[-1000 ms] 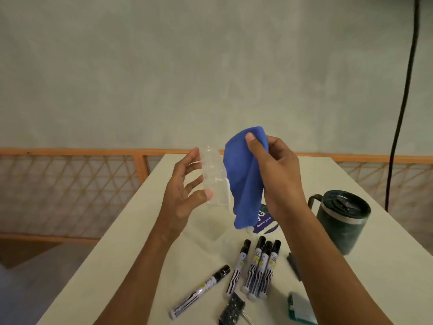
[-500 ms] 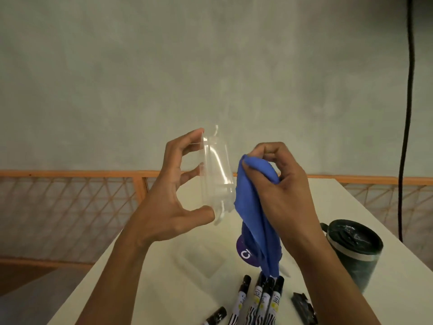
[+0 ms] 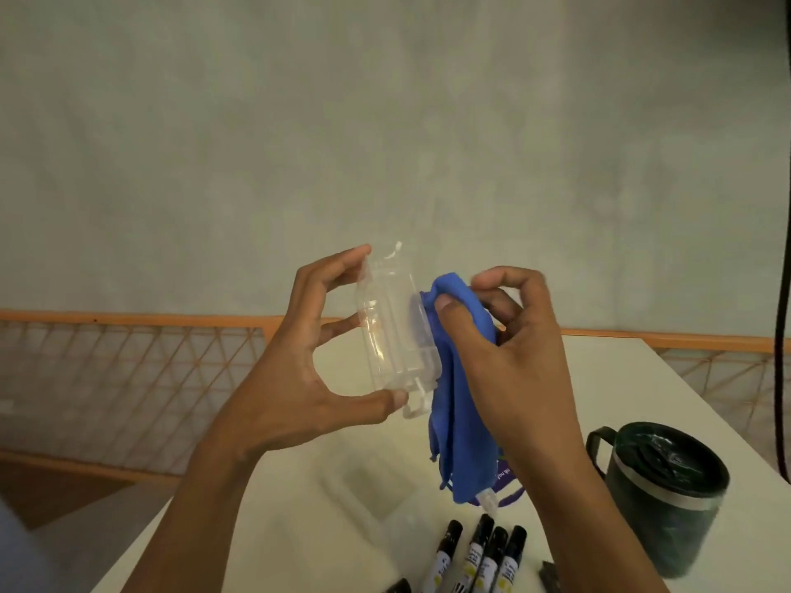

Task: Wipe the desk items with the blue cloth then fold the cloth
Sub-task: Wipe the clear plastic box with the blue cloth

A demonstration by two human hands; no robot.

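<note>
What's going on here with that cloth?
A person appears to be wiping a clear plastic case with the blue cloth. The left hand pinches the case between thumb and fingertips, raised above the table, while the right hand grips the bunched cloth against its side. Several markers and a dark lidded mug sit on the table below. The cloth is not yet folded.

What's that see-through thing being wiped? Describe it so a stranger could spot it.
Look above the pale desk, where two hands meet before the grey wall. The left hand pinches a clear plastic case by its ends, and the right hand presses the blue cloth against it. Unlike the markers and dark mug on the desk, it is transparent and held in the air.
</note>
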